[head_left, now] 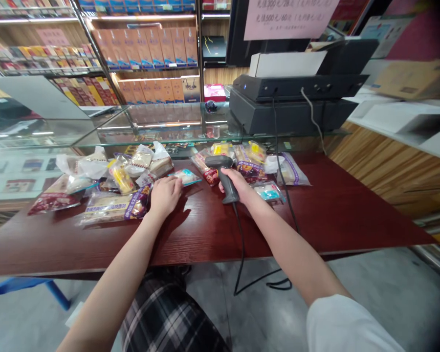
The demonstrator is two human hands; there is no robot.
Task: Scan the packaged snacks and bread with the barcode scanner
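Person's right hand (238, 185) grips the scanner (230, 189) over the bench (198, 234); left hand (165, 196) at blue-and-white packet (186, 176), hold unclear; snagging the dangling cable (239, 221) could jerk the scanner into nearby bagged goods (246, 169)

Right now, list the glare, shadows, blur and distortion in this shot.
Head view: bright streaks reflect in the glass counter; the left hand throws a soft shadow on the dark red table; the cardboard box at right looks smeared; the outer right edge falls to black; wide-angle stretching toward the sides.
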